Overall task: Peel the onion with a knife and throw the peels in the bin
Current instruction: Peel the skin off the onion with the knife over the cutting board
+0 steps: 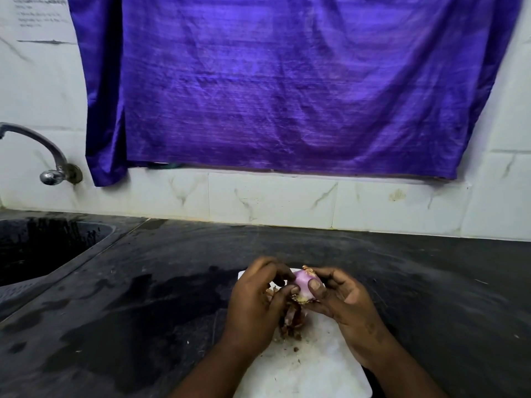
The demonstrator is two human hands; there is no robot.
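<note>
A small pale purple onion [304,285] is held above a white cutting board [313,366], low in the middle of the view. My right hand [342,303] grips it from the right, thumb on its front. My left hand [258,300] holds it from the left, with thumb and fingers curled at its skin. Brown dry peels [291,323] hang and lie under the onion, between my hands. I see no knife and no bin.
The board lies on a dark, wet stone counter [143,297]. A sink [37,248] is set into it at the left, with a metal tap [51,156] on the tiled wall. A purple cloth [287,81] hangs on the wall behind.
</note>
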